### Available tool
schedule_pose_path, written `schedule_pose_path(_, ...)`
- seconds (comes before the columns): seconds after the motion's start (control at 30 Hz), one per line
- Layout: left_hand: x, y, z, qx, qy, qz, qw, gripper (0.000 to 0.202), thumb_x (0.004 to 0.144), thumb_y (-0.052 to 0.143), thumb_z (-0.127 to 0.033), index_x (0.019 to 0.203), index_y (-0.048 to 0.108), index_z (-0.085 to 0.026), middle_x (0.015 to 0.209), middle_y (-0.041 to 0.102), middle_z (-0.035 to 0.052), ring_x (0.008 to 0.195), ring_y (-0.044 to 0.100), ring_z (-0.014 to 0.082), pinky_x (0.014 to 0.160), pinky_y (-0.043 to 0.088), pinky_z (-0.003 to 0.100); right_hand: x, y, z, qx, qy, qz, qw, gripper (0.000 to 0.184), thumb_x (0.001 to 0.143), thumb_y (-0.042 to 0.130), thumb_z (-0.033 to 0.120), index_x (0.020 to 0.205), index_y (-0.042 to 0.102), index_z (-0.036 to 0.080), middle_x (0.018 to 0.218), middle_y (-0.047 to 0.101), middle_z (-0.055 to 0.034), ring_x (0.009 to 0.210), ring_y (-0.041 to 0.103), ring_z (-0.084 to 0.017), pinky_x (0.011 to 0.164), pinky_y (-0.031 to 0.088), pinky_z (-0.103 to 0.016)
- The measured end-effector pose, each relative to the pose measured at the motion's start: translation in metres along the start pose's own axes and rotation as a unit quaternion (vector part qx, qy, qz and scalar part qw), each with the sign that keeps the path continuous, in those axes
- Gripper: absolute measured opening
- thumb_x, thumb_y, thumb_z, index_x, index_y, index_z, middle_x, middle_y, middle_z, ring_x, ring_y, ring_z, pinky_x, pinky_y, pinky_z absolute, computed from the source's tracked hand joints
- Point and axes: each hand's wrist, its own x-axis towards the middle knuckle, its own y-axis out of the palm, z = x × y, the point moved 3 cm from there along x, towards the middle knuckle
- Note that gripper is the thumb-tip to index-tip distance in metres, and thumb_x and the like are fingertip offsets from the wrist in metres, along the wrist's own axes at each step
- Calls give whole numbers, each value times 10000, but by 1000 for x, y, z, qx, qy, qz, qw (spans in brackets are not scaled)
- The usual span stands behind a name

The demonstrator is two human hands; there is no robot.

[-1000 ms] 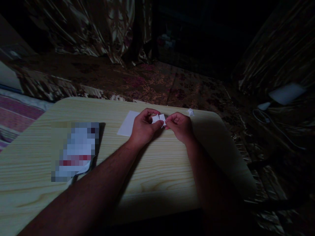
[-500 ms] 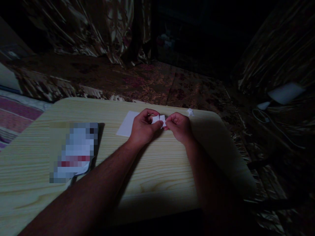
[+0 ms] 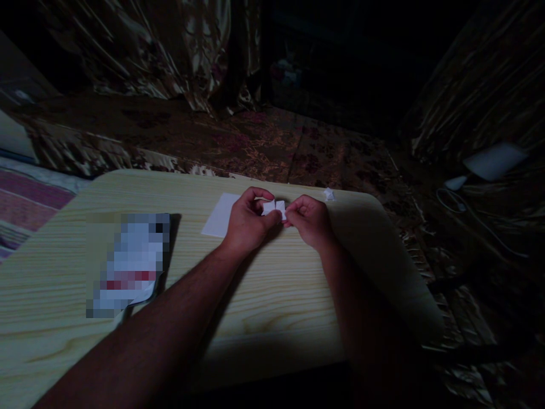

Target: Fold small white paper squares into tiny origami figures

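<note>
Small folded white paper (image 3: 280, 206): between both hands
Left hand (image 3: 250, 218): thumb-and-finger pinch on it
Right hand (image 3: 310, 219): pinching its edge
Pale round-cornered table (image 3: 276, 284): wood-grained

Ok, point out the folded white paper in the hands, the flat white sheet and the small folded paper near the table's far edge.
Folded white paper (image 3: 280, 205): head view, on its right part.
Flat white sheet (image 3: 219, 216): head view, on its uncovered left part.
Small folded paper (image 3: 328, 194): head view, on its middle.
</note>
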Motion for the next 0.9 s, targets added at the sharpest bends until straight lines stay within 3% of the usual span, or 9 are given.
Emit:
schedule_pose_path(0.2,2,-2,2,-6,2,-14,1000,383,601,703,-144,930,511,-182,632,625,-36,485,535,89,467,391,181,0,4,-2,32,15,4,999,146,673,633,246,785,562,186,622,630,21,544,620,-121,522,508,-233)
schedule_pose_path(0.53,2,-1,2,1,-2,-6,1000,397,593,709,-152,942,521,-180,633,621,-30,494,519,91,476,397,191,-1,3,-2,-33,-20,5,999,68,696,589,237,710,564,175,584,605,19,534,573,-114,517,442,-225)
schedule_pose_path(0.67,1,-1,5,-15,-18,7,1000,462,576,736,-169,992,535,-177,725,648,-11,570,561,103,545,436,208,-2,3,0,-26,-27,-8,999,76,698,593,244,717,573,173,583,598,22,539,572,-114,521,439,-224)
schedule_pose_path(0.77,1,-2,9,0,-34,20,999,383,581,749,-217,928,600,-148,803,666,20,654,590,125,604,455,228,-3,3,1,-9,-13,-12,1000,92,705,593,258,733,580,172,578,605,24,533,570,-109,530,451,-224)
schedule_pose_path(0.9,1,-2,13,1,-65,50,997,285,637,722,-277,871,659,-128,762,667,32,629,581,134,578,440,235,-3,5,1,18,3,-4,1000,106,705,601,270,745,593,172,584,623,16,542,588,-112,537,466,-223)
